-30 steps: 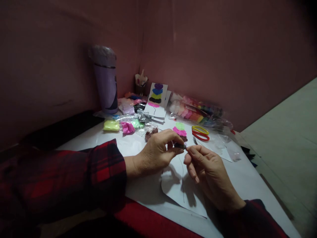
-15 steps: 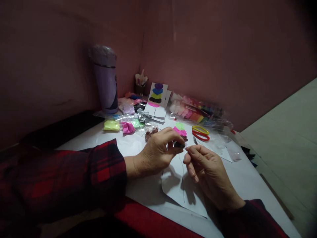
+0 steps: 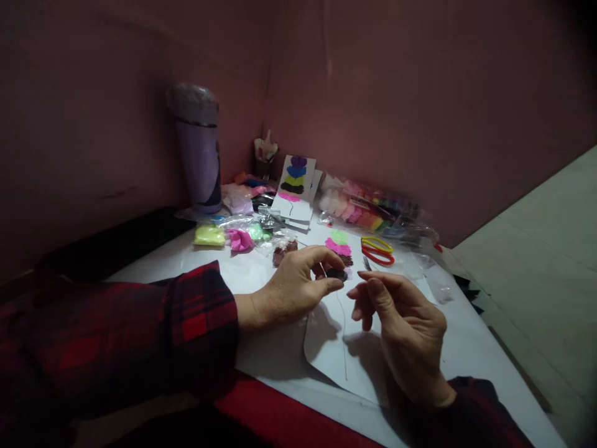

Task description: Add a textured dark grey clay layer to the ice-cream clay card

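Note:
Pinched between the thumb and fingers of my left hand (image 3: pixel 296 283) is a small lump of black modelling clay (image 3: pixel 336 274). Just right of it, my right hand (image 3: pixel 405 330) hangs over the paper with its fingers apart and nothing visible in them. Below both hands lies a white sheet (image 3: pixel 326 361) bearing a thin drawn curved line. Green, pink and brown clay bands (image 3: pixel 338 246) are layered on the sheet's far part, with a pale lilac bit under the brown, partly hidden by my left hand.
Scissors with yellow and red handles (image 3: pixel 379 252) and a fork (image 3: pixel 366 264) lie right of the bands. Clay packets (image 3: pixel 209 235) and a brown clay bag (image 3: pixel 283 251) sit left. Behind stand a sample card (image 3: pixel 295 186), a purple tumbler (image 3: pixel 199 155) and a bag of colours (image 3: pixel 364 205).
My right hand has drawn away from the black clay, moving slightly right, and its fingers have parted. My left hand stays almost in place, still pinching the clay.

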The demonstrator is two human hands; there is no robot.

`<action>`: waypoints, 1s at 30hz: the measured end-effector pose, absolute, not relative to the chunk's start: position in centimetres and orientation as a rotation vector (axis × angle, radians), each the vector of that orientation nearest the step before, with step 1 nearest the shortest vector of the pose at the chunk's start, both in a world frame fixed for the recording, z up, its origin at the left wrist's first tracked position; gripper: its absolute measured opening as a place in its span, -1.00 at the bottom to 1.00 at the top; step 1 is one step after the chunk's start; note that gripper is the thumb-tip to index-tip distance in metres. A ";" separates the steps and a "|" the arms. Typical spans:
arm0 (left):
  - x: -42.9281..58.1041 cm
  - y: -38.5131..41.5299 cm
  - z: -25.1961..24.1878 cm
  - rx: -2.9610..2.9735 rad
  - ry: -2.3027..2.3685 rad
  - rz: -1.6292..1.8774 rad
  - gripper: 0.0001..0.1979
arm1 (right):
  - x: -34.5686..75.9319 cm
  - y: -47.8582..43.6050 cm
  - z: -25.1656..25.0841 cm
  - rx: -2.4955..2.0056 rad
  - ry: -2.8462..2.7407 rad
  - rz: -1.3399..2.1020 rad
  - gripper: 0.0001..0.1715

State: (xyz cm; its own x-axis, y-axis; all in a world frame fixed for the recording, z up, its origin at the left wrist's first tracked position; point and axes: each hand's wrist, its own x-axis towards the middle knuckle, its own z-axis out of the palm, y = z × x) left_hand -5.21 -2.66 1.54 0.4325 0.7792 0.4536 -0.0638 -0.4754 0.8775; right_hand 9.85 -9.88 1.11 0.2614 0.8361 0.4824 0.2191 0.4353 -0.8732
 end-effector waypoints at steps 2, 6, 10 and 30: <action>-5.1 -2.7 1.4 1.723 0.587 1.148 -0.82 | 10.1 -9.8 0.7 -1.094 -1.388 0.460 -0.85; -4.9 -2.7 1.1 1.598 0.564 1.116 -0.74 | 10.8 -9.8 0.2 -1.159 -1.617 0.331 -0.85; -4.8 -2.7 1.2 1.507 0.600 1.031 -0.80 | 11.0 -10.1 0.1 -1.150 -1.590 0.227 -0.81; -4.7 -3.0 1.5 1.345 0.512 0.966 -0.81 | 11.1 -10.2 0.3 -1.124 -1.638 0.162 -0.74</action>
